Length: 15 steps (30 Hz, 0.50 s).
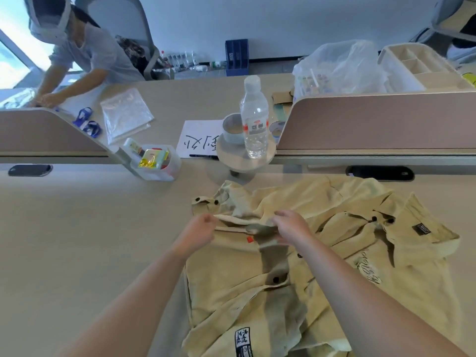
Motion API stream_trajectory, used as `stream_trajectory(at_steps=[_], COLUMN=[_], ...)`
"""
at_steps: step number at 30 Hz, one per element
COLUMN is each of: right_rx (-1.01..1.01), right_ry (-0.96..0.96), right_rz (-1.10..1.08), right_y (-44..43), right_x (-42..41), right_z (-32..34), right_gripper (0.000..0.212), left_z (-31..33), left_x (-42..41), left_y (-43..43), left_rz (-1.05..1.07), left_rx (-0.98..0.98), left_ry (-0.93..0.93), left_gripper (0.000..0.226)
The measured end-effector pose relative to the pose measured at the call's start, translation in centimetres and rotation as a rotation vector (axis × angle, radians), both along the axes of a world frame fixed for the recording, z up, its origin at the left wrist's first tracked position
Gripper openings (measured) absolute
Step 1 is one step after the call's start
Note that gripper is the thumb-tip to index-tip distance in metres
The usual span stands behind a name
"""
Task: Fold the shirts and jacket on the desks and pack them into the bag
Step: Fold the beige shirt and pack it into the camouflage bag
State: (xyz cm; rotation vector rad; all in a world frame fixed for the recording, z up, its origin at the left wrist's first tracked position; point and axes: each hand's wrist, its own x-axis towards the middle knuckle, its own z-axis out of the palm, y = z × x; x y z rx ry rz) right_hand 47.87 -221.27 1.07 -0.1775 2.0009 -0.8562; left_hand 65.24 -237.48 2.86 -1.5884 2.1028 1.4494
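The tan jacket (257, 305) lay rumpled on the near desk (90, 240), in front of the person and spreading off to their right, and it had not yet been folded into any neat shape. Both hands were on it at its far left part. The left hand (198, 231) was curled round the end of a turned-over edge of cloth, and the right hand (292, 226) had its fingers bent down onto the same edge just to the right, apparently pinching it, though the fingertips were hidden in the fabric.

That held edge ran roughly side to side between the two hands, across the person's line of reach. The jacket's bulk lay on the near side of the hands and to their right, so the right arm crossed over it while the left arm came in over bare desk.

A buttoned cuff (206, 200) pointed away to the far left, just beyond the left hand. The collar (381, 220) seemed to sit well to the right, and a printed patch (243, 341) lay close to the person. The jacket's long axis therefore probably ran from near-left to far-right, though the creases made this uncertain.

A flat clear bag (126, 113) lay on the far desk, well apart from the jacket.
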Motion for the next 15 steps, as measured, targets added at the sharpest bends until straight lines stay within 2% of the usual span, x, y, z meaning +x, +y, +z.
stream_trajectory(at_steps=[5, 8, 10, 12, 15], right_rx=[-0.163, -0.204, -0.189, -0.148, -0.135], right_ry=[-0.086, -0.009, 0.050, 0.082, 0.074], right_rz=[-0.113, -0.047, 0.018, 0.035, -0.053], right_y=[-3.1, -5.3, -7.0, -8.7, -11.0], right_x=[4.0, 6.7, 8.6, 10.1, 10.8], right_z=[-0.1, -0.1, -0.4, -0.5, -1.7], right_gripper=[0.062, 0.072, 0.072, 0.069, 0.067], left_z=[-2.2, -3.4, -4.1, -4.5, -5.2], left_x=[3.0, 4.2, 4.8, 5.0, 5.1], left_y=[-3.3, -5.0, -6.2, -7.3, -9.1], left_rz=[0.027, -0.004, 0.028, 0.054, -0.003], left_rx=[0.030, -0.017, 0.026, 0.088, 0.183], left_ry=[-0.023, -0.041, -0.031, -0.030, -0.027], left_gripper=[0.024, 0.038, 0.043, 0.040, 0.024])
